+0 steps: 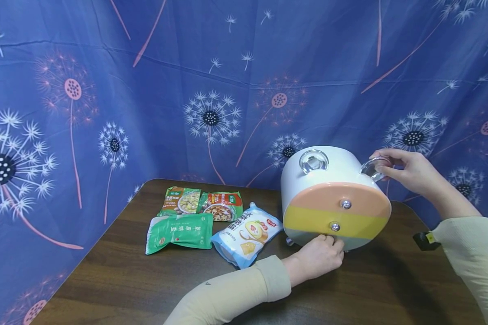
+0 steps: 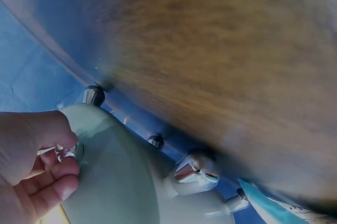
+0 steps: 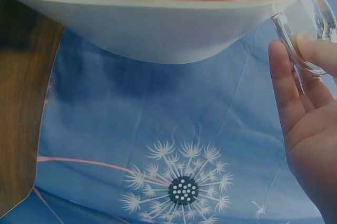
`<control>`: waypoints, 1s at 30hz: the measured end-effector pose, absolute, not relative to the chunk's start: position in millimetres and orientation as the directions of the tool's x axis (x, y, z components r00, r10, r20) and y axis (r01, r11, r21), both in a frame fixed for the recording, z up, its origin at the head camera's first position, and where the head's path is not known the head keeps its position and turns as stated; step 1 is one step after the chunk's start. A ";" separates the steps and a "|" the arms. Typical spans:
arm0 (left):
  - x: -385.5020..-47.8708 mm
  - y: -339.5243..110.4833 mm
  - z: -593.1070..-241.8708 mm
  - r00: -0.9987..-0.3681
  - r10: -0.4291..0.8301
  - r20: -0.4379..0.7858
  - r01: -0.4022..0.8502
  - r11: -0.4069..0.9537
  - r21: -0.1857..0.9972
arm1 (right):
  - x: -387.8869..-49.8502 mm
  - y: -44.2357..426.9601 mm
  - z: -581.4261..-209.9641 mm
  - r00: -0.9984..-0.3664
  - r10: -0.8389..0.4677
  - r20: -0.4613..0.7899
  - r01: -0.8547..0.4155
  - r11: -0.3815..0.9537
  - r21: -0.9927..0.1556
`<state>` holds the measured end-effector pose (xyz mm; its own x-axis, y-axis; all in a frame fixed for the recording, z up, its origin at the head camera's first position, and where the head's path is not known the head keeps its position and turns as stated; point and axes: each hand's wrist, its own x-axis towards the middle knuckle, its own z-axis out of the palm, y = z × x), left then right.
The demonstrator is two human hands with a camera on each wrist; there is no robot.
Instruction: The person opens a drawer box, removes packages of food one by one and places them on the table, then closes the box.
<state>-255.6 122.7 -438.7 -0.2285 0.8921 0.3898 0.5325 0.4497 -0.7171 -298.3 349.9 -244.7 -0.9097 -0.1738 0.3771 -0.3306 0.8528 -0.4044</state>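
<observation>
A white rounded drawer box [image 1: 326,167] has a front striped in peach, yellow and pale green, with silver knobs and two shiny ear-shaped rings on top. My left hand [image 1: 319,256] is at the lowest, pale green drawer front [image 2: 113,166]; in the left wrist view its thumb and fingers pinch a small silver knob [image 2: 66,153]. My right hand [image 1: 412,174] pinches the right ear ring [image 3: 287,37] between thumb and fingers. The left ear ring [image 1: 314,161] is untouched. Short silver feet [image 2: 192,174] show under the box.
Left of the box lie a blue and white pouch [image 1: 248,234], a green pouch [image 1: 180,231] and two flat food packets, one green [image 1: 180,201] and one red and green [image 1: 221,206]. All are on the brown wooden table [image 1: 118,275]. A blue dandelion-print cloth [image 1: 166,113] hangs behind.
</observation>
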 end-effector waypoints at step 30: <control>-256.7 116.9 -435.9 -0.206 0.886 0.415 0.545 0.456 -0.703 | -299.2 349.4 -245.7 -0.911 -0.175 0.373 -0.329 0.854 -0.403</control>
<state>-256.7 116.9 -435.9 -0.2061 0.8863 0.4147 0.5454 0.4559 -0.7034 -299.2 349.4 -245.7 -0.9110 -0.1747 0.3735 -0.3291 0.8538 -0.4034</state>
